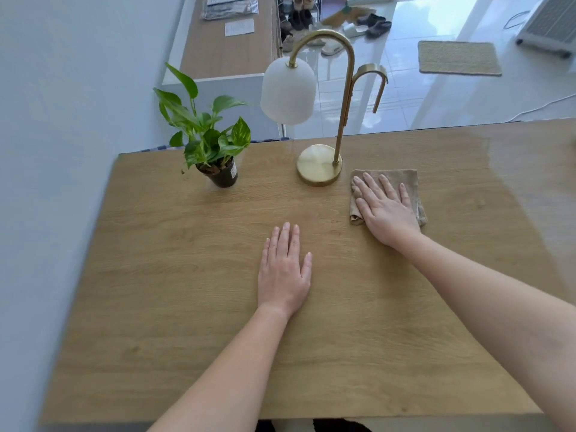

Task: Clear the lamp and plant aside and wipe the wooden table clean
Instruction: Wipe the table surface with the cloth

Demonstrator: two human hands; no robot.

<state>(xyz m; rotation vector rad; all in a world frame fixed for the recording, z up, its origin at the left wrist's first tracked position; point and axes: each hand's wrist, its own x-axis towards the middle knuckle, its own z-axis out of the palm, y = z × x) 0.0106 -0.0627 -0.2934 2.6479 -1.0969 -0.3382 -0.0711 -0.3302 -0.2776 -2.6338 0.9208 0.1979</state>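
The right hand (385,210) lies flat, fingers spread, on the cloth (388,194) just right of the lamp (319,165); the left hand (285,269), fingers together, rests flat on the worktop (156,275), nearer the plant (212,141).
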